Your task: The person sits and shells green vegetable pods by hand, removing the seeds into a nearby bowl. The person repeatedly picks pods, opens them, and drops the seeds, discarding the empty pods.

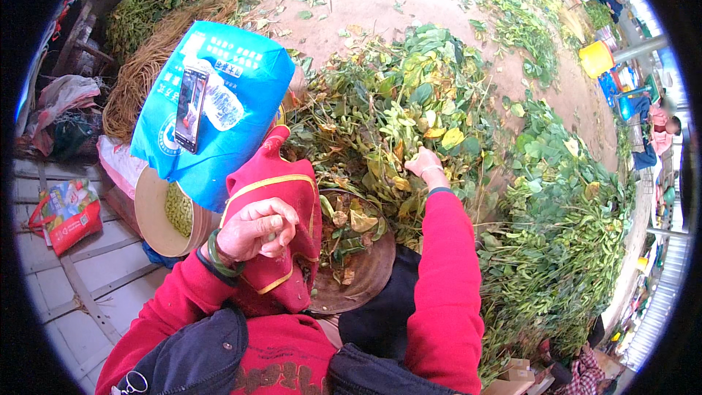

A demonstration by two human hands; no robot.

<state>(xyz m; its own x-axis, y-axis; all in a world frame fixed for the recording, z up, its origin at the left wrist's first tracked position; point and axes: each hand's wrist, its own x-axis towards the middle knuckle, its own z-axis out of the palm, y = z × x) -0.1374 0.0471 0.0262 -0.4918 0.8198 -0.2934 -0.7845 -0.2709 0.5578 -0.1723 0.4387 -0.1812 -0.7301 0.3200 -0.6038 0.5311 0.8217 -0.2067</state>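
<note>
My right hand reaches to the near edge of a heap of uprooted bean plants, its fingers closed around a leafy stalk beside green pods. My left hand is held over a red cloth with yellow trim; its fingers are curled in, and whatever they may hold is hidden. Between my arms sits a round brown basin with withered leaves and plant scraps in it. Left of my left hand stands a pale bucket with green beans inside.
A plump blue sack with a phone on top rises beside the bucket. More bean plants are heaped at right. A red printed bag lies on the tiles at left. People and a yellow container appear along the far right.
</note>
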